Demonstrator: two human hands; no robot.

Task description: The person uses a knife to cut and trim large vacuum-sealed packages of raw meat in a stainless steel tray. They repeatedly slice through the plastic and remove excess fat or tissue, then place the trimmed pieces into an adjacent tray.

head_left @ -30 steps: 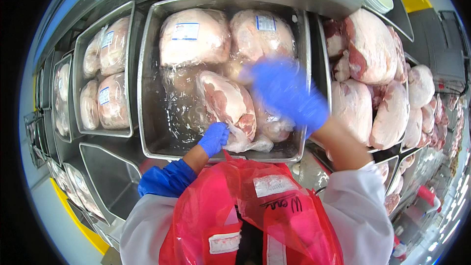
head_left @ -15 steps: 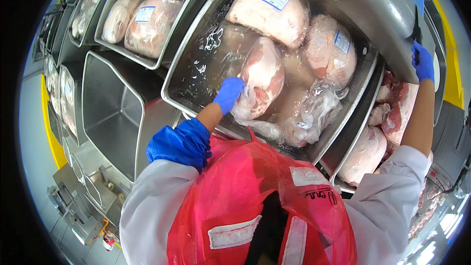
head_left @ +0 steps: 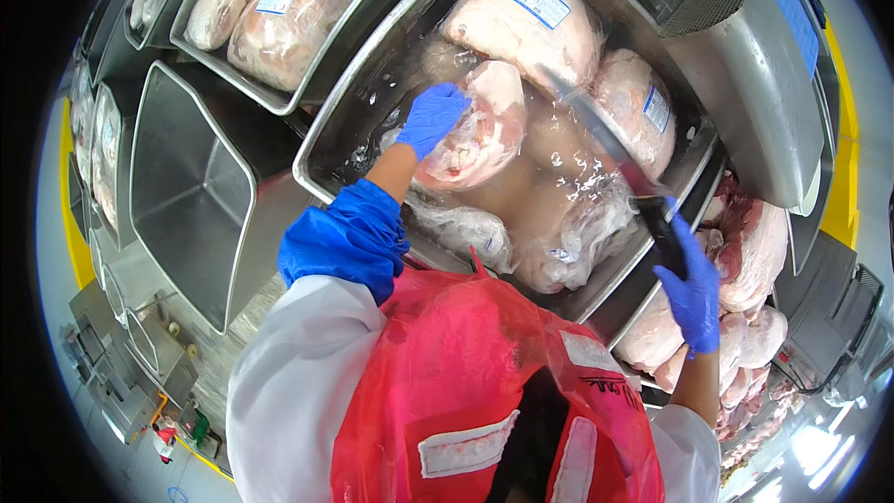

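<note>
A metal tub (head_left: 349,98) of cloudy water lies in front of me. My left hand (head_left: 436,119), in a blue glove, is closed on the left side of a bare pale-pink piece of meat (head_left: 484,135). My right hand (head_left: 691,291), also gloved, grips the black handle of a knife (head_left: 596,126). Its long blade points up and left over the tub, apart from the meat I hold. Beyond it sits a large wrapped meat piece (head_left: 521,23) with a label, and a second wrapped piece (head_left: 638,112) is partly behind the blade. Crumpled clear plastic wrap (head_left: 461,228) lies at the near side.
Left of the tub stands a metal bin (head_left: 191,196) with nothing in it, and beyond that another bin (head_left: 303,98) of wrapped meat. Unwrapped meat (head_left: 745,251) is piled at right. A curved metal sheet (head_left: 754,84) juts over the tub's right corner.
My right hand has come down and left from beside the metal sheet, bringing the knife over the tub. My left hand and the meat have shifted up, away from the loose plastic wrap.
</note>
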